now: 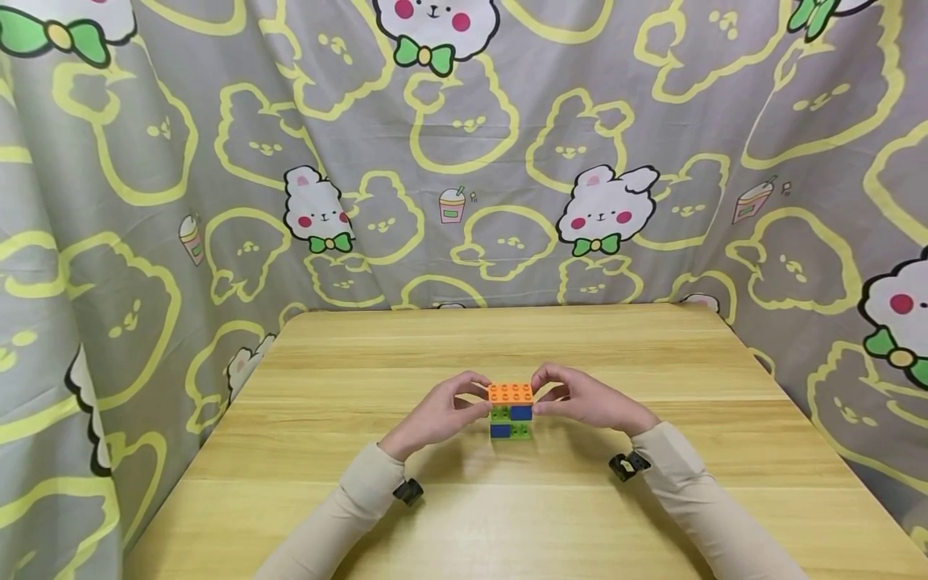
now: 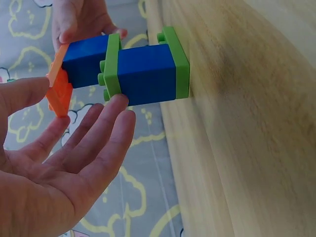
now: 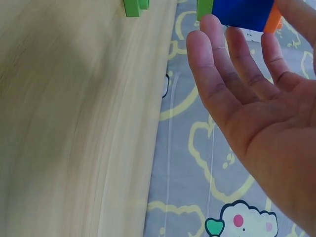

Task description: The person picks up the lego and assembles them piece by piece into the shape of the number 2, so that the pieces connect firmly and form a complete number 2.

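Note:
A small stack of toy building blocks stands upright on the table. At its base is a green plate (image 1: 520,432), carrying a blue block (image 1: 500,430) on the left. A second green plate (image 2: 112,66) lies above that, with another blue block (image 1: 521,413) on the right. An orange studded plate (image 1: 511,394) tops the stack. My left hand (image 1: 442,411) pinches the orange plate's left end between thumb and index finger, its other fingers extended beside the stack. At the right end, my right hand (image 1: 590,399) holds the same plate with thumb and index finger.
The stack stands on a light wooden table (image 1: 348,354). A grey curtain (image 1: 500,201) with yellow outlines and white cartoon animals hangs behind the table and along both sides. Each wrist bears a small black camera (image 1: 408,491).

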`<state>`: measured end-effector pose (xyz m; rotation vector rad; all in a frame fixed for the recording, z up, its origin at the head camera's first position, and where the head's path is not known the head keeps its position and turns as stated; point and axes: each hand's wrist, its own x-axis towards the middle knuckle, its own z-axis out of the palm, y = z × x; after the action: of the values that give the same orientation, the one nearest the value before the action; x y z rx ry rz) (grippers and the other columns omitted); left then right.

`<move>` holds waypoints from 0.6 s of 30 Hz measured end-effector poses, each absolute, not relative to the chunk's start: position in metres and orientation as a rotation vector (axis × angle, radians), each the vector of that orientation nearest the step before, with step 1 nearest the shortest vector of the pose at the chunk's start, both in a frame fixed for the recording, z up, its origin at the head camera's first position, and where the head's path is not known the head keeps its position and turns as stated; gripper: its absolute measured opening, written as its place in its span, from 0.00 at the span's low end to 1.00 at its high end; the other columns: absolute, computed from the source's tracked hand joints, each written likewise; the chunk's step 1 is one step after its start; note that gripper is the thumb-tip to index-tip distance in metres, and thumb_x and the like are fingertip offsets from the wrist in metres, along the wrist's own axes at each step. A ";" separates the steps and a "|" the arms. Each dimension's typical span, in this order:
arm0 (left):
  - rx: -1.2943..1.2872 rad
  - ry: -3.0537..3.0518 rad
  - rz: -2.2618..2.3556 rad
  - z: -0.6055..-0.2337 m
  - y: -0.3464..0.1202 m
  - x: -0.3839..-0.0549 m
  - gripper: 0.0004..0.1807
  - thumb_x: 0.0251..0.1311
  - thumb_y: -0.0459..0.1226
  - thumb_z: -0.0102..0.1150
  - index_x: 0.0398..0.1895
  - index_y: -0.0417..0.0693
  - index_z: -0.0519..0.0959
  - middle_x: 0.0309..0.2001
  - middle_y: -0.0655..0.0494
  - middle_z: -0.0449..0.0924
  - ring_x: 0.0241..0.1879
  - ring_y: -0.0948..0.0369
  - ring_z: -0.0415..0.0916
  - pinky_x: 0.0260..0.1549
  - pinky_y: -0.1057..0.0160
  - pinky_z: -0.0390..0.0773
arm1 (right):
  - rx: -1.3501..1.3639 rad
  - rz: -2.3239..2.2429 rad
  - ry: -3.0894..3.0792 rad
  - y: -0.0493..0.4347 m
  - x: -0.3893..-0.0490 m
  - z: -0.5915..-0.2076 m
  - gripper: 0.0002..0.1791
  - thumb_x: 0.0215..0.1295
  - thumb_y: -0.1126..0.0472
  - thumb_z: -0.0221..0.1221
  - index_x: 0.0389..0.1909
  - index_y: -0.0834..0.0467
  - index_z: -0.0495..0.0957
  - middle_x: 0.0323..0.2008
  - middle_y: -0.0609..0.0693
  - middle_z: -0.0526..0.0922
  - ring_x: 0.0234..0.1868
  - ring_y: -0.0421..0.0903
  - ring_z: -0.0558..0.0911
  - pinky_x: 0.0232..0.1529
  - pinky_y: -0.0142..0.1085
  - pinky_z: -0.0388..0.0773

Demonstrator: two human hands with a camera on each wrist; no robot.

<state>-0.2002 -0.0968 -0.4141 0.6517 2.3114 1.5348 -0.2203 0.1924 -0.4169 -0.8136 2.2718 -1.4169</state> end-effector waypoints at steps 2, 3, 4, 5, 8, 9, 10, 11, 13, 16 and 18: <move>0.640 2.303 1.539 -0.415 -0.097 -0.200 0.18 0.72 0.43 0.61 0.60 0.49 0.76 0.56 0.44 0.81 0.52 0.41 0.83 0.51 0.41 0.81 | -0.796 -1.414 2.268 0.192 -0.220 -0.418 0.16 0.70 0.56 0.65 0.52 0.57 0.73 0.55 0.55 0.75 0.55 0.54 0.84 0.50 0.37 0.82; 0.638 2.299 1.542 -0.415 -0.097 -0.200 0.18 0.72 0.43 0.61 0.60 0.49 0.76 0.56 0.44 0.81 0.52 0.41 0.83 0.52 0.41 0.81 | -0.792 -1.413 2.267 0.191 -0.220 -0.418 0.16 0.71 0.56 0.65 0.52 0.57 0.73 0.55 0.55 0.75 0.54 0.53 0.84 0.51 0.37 0.82; 0.634 2.297 1.543 -0.416 -0.097 -0.200 0.18 0.72 0.43 0.61 0.60 0.49 0.76 0.55 0.44 0.81 0.51 0.41 0.83 0.52 0.41 0.81 | -0.789 -1.412 2.267 0.191 -0.220 -0.418 0.16 0.71 0.56 0.65 0.52 0.57 0.73 0.55 0.55 0.75 0.54 0.53 0.84 0.50 0.38 0.81; 0.632 2.295 1.545 -0.416 -0.097 -0.200 0.18 0.72 0.43 0.61 0.61 0.50 0.76 0.55 0.44 0.81 0.51 0.41 0.83 0.52 0.41 0.81 | -0.787 -1.410 2.267 0.191 -0.220 -0.418 0.16 0.71 0.56 0.65 0.52 0.57 0.73 0.55 0.56 0.75 0.53 0.53 0.84 0.50 0.38 0.81; 0.631 2.290 1.553 -0.417 -0.097 -0.200 0.18 0.72 0.42 0.61 0.61 0.49 0.76 0.54 0.43 0.82 0.51 0.41 0.84 0.52 0.41 0.81 | -0.788 -1.403 2.269 0.191 -0.219 -0.418 0.16 0.71 0.55 0.64 0.53 0.57 0.72 0.54 0.56 0.75 0.53 0.52 0.84 0.50 0.38 0.82; 0.630 2.289 1.555 -0.417 -0.097 -0.200 0.18 0.72 0.42 0.60 0.61 0.49 0.76 0.54 0.43 0.82 0.51 0.41 0.84 0.52 0.41 0.81 | -0.789 -1.399 2.270 0.191 -0.219 -0.417 0.17 0.71 0.55 0.64 0.53 0.57 0.72 0.54 0.56 0.75 0.53 0.52 0.84 0.50 0.38 0.82; 0.630 2.289 1.557 -0.417 -0.097 -0.200 0.18 0.72 0.42 0.60 0.62 0.49 0.76 0.53 0.43 0.82 0.50 0.41 0.84 0.52 0.42 0.82 | -0.791 -1.396 2.272 0.191 -0.219 -0.417 0.17 0.71 0.55 0.64 0.52 0.57 0.72 0.54 0.56 0.75 0.53 0.51 0.84 0.51 0.38 0.82; 0.630 2.291 1.557 -0.417 -0.096 -0.200 0.18 0.72 0.42 0.60 0.62 0.49 0.76 0.53 0.43 0.82 0.50 0.41 0.84 0.52 0.42 0.82 | -0.794 -1.391 2.274 0.191 -0.219 -0.417 0.17 0.71 0.54 0.64 0.52 0.57 0.72 0.54 0.56 0.76 0.53 0.51 0.84 0.51 0.38 0.82; 0.632 2.295 1.558 -0.417 -0.096 -0.200 0.18 0.72 0.41 0.60 0.62 0.49 0.76 0.53 0.43 0.83 0.50 0.41 0.84 0.52 0.42 0.82 | -0.801 -1.389 2.275 0.191 -0.220 -0.416 0.17 0.71 0.54 0.65 0.52 0.57 0.72 0.54 0.56 0.76 0.53 0.51 0.85 0.51 0.38 0.82; 0.631 2.296 1.559 -0.417 -0.096 -0.201 0.19 0.73 0.41 0.60 0.63 0.49 0.76 0.52 0.43 0.83 0.49 0.41 0.84 0.51 0.42 0.82 | -0.801 -1.394 2.272 0.192 -0.220 -0.415 0.17 0.71 0.53 0.65 0.51 0.56 0.72 0.53 0.56 0.78 0.52 0.50 0.86 0.51 0.38 0.82; 0.627 2.291 1.561 -0.417 -0.095 -0.201 0.19 0.73 0.42 0.60 0.63 0.49 0.76 0.52 0.43 0.83 0.49 0.41 0.84 0.51 0.43 0.83 | -0.791 -1.398 2.270 0.193 -0.220 -0.416 0.17 0.70 0.52 0.65 0.51 0.56 0.72 0.53 0.56 0.79 0.52 0.50 0.86 0.51 0.38 0.82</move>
<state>-0.2009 -0.0952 -0.4166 0.6266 2.2913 1.5613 -0.2202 0.1932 -0.4156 -0.7911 2.2695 -1.3977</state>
